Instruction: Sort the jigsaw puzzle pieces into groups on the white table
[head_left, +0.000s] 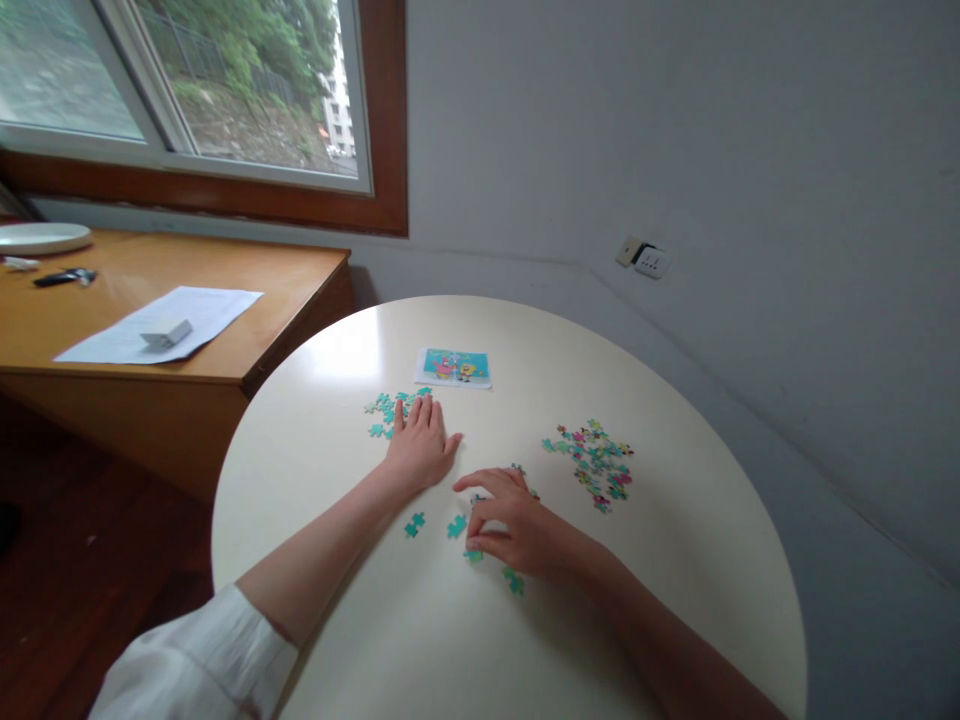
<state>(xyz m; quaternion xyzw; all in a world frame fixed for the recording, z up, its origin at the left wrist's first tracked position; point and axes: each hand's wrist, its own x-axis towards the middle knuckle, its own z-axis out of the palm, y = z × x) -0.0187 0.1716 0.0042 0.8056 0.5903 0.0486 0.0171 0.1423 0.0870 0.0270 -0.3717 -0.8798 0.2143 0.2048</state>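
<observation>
My left hand (421, 445) lies palm down with fingers spread, its fingertips over a loose group of green jigsaw puzzle pieces (382, 405). My right hand (514, 520) is curled, the thumb and a finger meeting in a pinch at a green puzzle piece (473, 555); the fingertips partly hide their contact with it. Close by lie single teal pieces, one puzzle piece (457, 526) left of the right hand and another piece (414, 524) farther left. Nearer me is a green-yellow piece (514, 580). A few darker pieces show behind the right hand, partly covered.
A heap of mixed-colour puzzle pieces (598, 460) lies to the right on the round white table (660, 600). Toward the back is a cartoon picture card (456, 368). At left stands a wooden desk (300, 280) with white paper (202, 305) on it.
</observation>
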